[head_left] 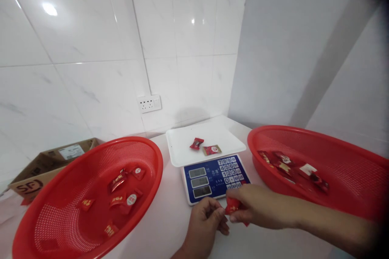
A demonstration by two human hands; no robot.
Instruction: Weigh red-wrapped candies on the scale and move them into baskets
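Observation:
My right hand (258, 208) pinches a small red wrapped candy (232, 206) just in front of the scale's blue keypad (216, 177). My left hand (206, 221) sits right beside it, fingers curled and touching the same candy. On the scale's white pan (182, 149) lie two wrapped candies (204, 147). The left red basket (60, 202) holds several red candies (123, 194). Several more candies (291, 168) lie in the right red basket (349, 170).
A brown cardboard box (45, 166) stands at the far left behind the left basket. A wall socket (148, 103) with a cable sits on the white tiled wall behind the scale. The table top (170, 214) is white.

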